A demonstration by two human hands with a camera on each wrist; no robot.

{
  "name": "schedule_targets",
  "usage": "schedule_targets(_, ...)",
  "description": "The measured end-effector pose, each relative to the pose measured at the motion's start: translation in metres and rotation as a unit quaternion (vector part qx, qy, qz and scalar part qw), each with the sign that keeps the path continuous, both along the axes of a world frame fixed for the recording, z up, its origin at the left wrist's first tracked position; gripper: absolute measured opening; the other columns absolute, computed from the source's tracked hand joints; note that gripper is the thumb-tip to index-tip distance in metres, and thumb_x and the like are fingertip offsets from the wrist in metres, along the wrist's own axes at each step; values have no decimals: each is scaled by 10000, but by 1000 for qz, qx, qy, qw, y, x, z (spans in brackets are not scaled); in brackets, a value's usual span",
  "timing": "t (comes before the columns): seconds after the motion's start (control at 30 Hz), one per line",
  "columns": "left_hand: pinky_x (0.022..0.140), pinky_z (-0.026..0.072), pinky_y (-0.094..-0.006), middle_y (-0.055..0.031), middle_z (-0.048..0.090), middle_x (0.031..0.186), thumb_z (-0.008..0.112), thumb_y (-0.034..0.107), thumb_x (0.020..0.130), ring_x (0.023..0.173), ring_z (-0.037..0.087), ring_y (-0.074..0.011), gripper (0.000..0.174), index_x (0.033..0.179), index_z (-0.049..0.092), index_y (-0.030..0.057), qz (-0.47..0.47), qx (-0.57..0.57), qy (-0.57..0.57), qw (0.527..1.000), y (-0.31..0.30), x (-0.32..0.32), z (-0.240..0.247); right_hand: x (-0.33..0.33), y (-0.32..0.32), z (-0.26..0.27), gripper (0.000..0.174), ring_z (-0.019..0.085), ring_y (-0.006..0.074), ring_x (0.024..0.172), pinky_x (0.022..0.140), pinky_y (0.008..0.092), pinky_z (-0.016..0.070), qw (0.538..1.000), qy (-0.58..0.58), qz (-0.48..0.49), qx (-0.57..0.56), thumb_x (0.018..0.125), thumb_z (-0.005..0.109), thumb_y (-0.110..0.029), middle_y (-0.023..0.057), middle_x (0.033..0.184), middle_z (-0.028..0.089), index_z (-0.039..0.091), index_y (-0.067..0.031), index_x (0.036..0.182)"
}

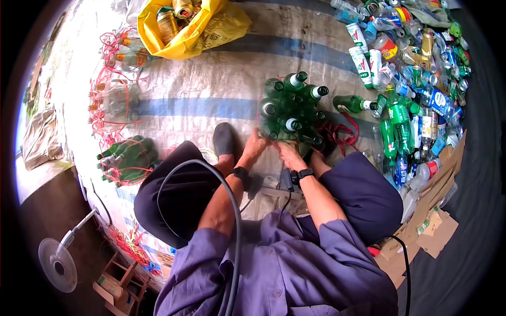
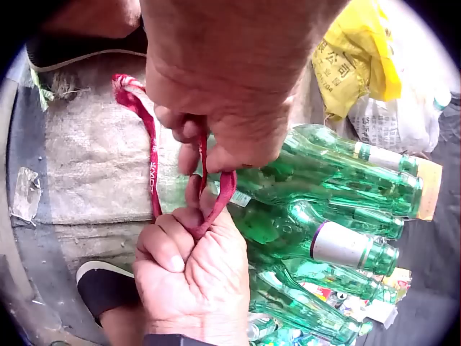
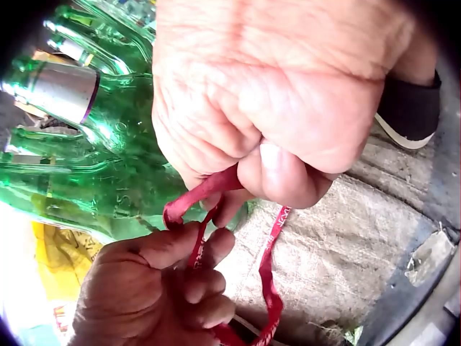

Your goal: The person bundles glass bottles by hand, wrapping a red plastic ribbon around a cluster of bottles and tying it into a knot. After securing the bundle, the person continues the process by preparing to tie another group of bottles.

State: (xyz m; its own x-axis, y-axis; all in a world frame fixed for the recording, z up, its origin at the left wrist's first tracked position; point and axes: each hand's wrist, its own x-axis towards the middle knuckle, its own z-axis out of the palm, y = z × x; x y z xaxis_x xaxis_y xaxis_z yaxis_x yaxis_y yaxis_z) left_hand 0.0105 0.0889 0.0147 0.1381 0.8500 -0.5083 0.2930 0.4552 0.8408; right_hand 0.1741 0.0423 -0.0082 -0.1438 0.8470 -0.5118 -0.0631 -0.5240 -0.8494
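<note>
Between the person's feet a cluster of green glass bottles [image 1: 284, 100] stands upright. The left hand [image 1: 255, 147] and right hand [image 1: 291, 155] meet low at its near side. Close up in the left wrist view, a red printed strap [image 2: 153, 162] is looped between them. In the right wrist view the right hand [image 3: 270, 101] curls its fingers tightly round one part of the strap [image 3: 205, 193]. Thumb against fingers, the left hand [image 3: 155, 288] pinches another part. A loose length of strap trails beside the cluster. How the strap runs round the bottles is mostly hidden.
One green bottle [image 1: 353, 103] lies to the right, before a heap of plastic bottles and cans [image 1: 416, 68]. Tied bottle bundles [image 1: 129, 158] line the left side. A yellow bag [image 1: 195, 37] of cans sits at the back; cardboard [image 1: 429, 231] lies right.
</note>
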Motion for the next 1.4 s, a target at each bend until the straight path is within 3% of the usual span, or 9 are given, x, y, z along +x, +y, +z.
schedule_targets(0.07, 679, 477, -339, -170, 650, 854, 633, 162, 758, 727, 608, -242, 485, 1177, 517, -51, 64, -81, 27, 994, 9, 2, 21, -2, -1, -3, 180, 321, 20, 491, 420, 186, 224, 998, 22, -24, -60, 911, 582, -307, -78, 710, 471, 624, -132, 909)
schedule_targets(0.23, 676, 466, -357, -148, 664, 724, 602, 210, 692, 715, 620, -239, 260, 747, 682, -31, -11, -88, 13, 996, 4, -9, -10, -4, 3, 28, 217, 325, 13, 489, 409, 184, 224, 981, 71, -56, -174, 897, 606, -328, -87, 687, 459, 647, -121, 945)
schedule_targets(0.33, 545, 375, -292, -66, 627, 680, 670, 227, 677, 605, 503, -132, 265, 755, 680, -27, 24, -145, -11, 989, 10, -9, 1, 0, 0, 32, 231, 319, 6, 481, 406, 183, 226, 989, 54, -23, -138, 893, 616, -330, -88, 677, 453, 654, -111, 956)
schedule_targets(0.5, 498, 346, -287, -41, 595, 627, 669, 283, 713, 550, 456, -116, 275, 731, 693, 10, -44, -92, 0, 995, 11, -13, 2, 13, -12, 19, 232, 328, 1, 467, 405, 179, 232, 998, -3, 49, -46, 881, 632, -331, -83, 668, 453, 655, -104, 923)
schedule_targets(0.87, 421, 269, -286, 13, 453, 528, 696, 319, 762, 433, 362, -106, 286, 698, 673, 41, -38, -58, -47, 996, 9, -11, 36, 28, 6, 89, 325, 349, 12, 428, 365, 189, 214, 969, -17, 76, -236, 880, 601, -395, -81, 612, 450, 659, -75, 892)
schedule_targets(0.93, 421, 234, -273, 33, 422, 520, 714, 290, 778, 435, 340, -81, 246, 710, 668, 58, 39, -232, -66, 970, 12, -11, 39, 26, 8, 95, 331, 352, 14, 427, 363, 191, 217, 963, -23, 80, -256, 875, 605, -390, -78, 613, 457, 662, -65, 899)
schedule_targets(1.03, 417, 233, -273, 38, 414, 516, 720, 262, 789, 427, 331, -76, 229, 699, 652, 64, 77, -279, -60, 955, 13, -8, 42, 22, 8, 93, 323, 358, 19, 425, 361, 194, 224, 957, -31, 89, -274, 863, 614, -367, -68, 618, 474, 661, -50, 899)
schedule_targets(1.27, 396, 260, -284, 14, 468, 529, 716, 258, 790, 423, 375, -88, 238, 685, 628, 63, 36, -247, -38, 968, 10, -12, 20, 7, 16, 112, 256, 388, 38, 438, 362, 201, 255, 951, -59, 93, -288, 840, 628, -302, -37, 640, 487, 612, -50, 802)
schedule_targets(1.4, 386, 280, -280, -1, 485, 527, 712, 250, 790, 416, 401, -103, 243, 668, 618, 62, -41, -96, -37, 994, 0, -15, -2, 7, 1, 75, 262, 429, 45, 473, 385, 203, 298, 960, -18, 45, -275, 850, 621, -293, -16, 649, 497, 606, -37, 794)
